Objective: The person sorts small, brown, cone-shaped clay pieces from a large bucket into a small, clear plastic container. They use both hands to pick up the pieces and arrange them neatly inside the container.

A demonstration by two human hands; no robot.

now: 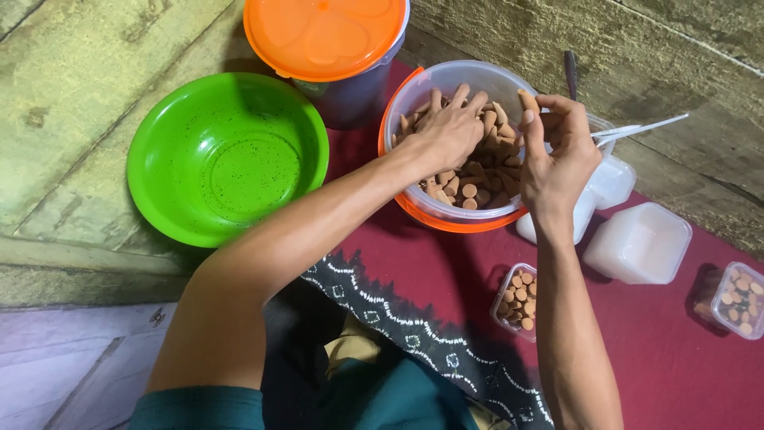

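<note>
— Left of the clear tub (414, 99)?
— An empty green bowl (227, 155). The left hand (450, 127) digs, fingers spread, into the tub's cone-shaped pieces (469, 187).
— Right of it?
— The right hand (557, 147) pinches one cone (528, 100); one small box (517, 299) is part-filled, another (736, 299) looks full, and empty boxes (641, 243) wait.

The left hand (447, 131) reaches into the clear tub (414, 95) and covers the brown cone-shaped pieces (469, 189) beneath it, its fingertips buried among them, so whether its grip closes on any cannot be told. The orange-lidded bucket (322, 36) is cut off by the top edge, the small box of pieces (738, 299) by the right edge, and the right forearm partly hides another small box (516, 299). Behind the right hand (557, 151), a dark handle (571, 76) and stacked white containers (613, 181) are partly hidden.
</note>
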